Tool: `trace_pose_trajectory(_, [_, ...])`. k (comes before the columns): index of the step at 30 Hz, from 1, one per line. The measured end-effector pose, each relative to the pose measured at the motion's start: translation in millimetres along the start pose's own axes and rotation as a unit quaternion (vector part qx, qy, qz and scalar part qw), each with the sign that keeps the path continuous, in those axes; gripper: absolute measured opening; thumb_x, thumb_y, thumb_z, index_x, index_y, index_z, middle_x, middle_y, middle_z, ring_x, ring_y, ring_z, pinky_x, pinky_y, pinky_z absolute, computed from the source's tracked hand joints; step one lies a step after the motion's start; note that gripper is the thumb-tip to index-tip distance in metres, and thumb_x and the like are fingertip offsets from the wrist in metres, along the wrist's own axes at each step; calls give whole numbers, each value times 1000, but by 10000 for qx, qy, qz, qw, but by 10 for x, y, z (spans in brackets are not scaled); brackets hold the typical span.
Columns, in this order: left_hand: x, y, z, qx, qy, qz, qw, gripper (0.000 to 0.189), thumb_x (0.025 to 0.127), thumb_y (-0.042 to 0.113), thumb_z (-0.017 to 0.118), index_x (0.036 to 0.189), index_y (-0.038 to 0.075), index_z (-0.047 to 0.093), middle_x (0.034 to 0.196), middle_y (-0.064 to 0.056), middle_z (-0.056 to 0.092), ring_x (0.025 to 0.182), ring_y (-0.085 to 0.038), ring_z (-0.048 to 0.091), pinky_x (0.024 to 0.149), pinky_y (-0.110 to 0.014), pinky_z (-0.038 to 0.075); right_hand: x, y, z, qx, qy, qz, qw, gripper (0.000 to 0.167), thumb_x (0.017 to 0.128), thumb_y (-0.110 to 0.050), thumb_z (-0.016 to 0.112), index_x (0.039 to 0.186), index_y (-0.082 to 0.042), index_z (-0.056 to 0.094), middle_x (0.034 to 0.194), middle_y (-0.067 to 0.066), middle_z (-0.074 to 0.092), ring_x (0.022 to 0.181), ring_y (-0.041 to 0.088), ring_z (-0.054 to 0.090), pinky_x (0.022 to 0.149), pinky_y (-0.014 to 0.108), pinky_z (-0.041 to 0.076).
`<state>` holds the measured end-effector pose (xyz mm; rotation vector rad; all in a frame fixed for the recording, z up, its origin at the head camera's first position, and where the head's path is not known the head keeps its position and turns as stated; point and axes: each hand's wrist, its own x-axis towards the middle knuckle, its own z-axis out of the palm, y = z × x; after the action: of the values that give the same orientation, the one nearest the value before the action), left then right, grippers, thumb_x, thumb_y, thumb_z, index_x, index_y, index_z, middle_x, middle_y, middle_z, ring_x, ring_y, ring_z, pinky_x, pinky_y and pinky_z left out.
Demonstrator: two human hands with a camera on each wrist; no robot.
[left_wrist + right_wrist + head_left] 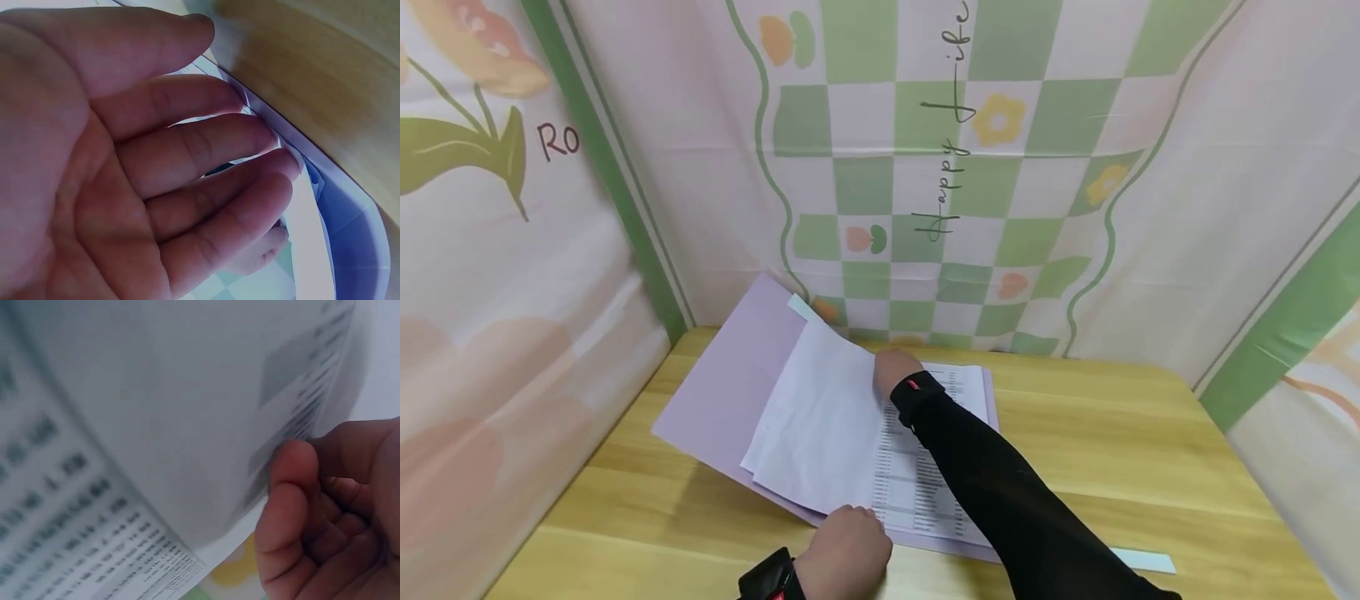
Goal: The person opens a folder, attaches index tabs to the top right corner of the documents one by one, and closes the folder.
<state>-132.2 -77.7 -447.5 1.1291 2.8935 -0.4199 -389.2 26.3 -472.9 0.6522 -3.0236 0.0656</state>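
Observation:
An open purple folder (pixel 722 392) lies on the table, its left cover tilted up off the wood. White sheets (pixel 823 417) are turned leftward inside it, and a page of printed rows (pixel 917 492) lies on the right side. Near the top of the pages, my right hand (pixel 895 371) pinches the edge of a sheet (pixel 169 425) between thumb and index finger, seen closely in the right wrist view. My left hand (pixel 848 552) is at the folder's bottom edge. Its fingers are loosely extended, fingertips against the paper and folder edge (pixel 359 250) in the left wrist view.
The wooden table (pixel 1090 433) extends around the folder. A pale blue strip (pixel 1142 560) lies at the front right, partly behind the right sleeve. Patterned cloth (pixel 940 183) hangs behind and on both sides of the table.

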Motion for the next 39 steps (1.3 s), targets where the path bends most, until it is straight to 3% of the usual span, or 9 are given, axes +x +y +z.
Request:
trace_pose_trajectory(7, [10,-17,-3,68,-129,-22,9999,17,84,24,72,67,21,70,66,5,56,60,-10,50,54,-25,41,66,43,7,-98,254,-135,9995,16,98,-5,53,89,-4,66,87,13,66,85,30,65,79,42,52])
trace_pose_trajectory(14, [25,10,18,82,-14,37,10000,20,84,23,71,65,21,68,64,6,53,61,-9,49,54,-25,39,117,93,3,-31,145,71,9999,17,99,-7,54,90,-3,67,93,14,69,88,31,66,81,43,52])
trace_pose_trajectory(19, [65,47,32,-131,-253,-88,9996,24,85,25,71,62,22,67,65,9,57,63,-7,51,54,-24,42,68,130,26,-246,211,-314,9990,16,97,-6,55,87,-3,67,86,12,68,82,30,66,78,42,52])
trace_pose_trajectory(24, [61,22,44,-450,-481,-219,9976,23,86,24,71,64,20,69,68,8,60,65,-7,53,54,-25,43,-199,-25,-69,-41,-182,-851,9962,15,92,-6,58,78,-6,65,74,8,64,73,26,63,75,40,52])
trace_pose_trajectory(28, [51,29,19,-498,-599,-348,9964,18,88,28,70,74,17,75,78,5,67,66,-9,57,55,-26,46,-581,-223,-181,39,-443,-1029,9937,14,90,-7,61,77,-8,65,70,6,61,68,21,59,67,39,52])
trace_pose_trajectory(32, [49,32,-3,-577,-545,-391,9961,25,87,39,72,79,15,76,83,4,68,67,-9,58,56,-25,47,-912,-361,-255,-4,-399,-1238,9915,13,91,-8,63,79,-8,67,69,5,60,65,18,57,63,35,51])
trace_pose_trajectory(39, [31,21,1,-717,-332,-259,9965,32,85,43,73,71,15,69,71,4,56,64,-8,53,52,-25,44,-1283,-526,-269,46,-548,-1473,9876,8,88,-9,67,81,-8,69,68,3,59,62,15,54,58,33,48])
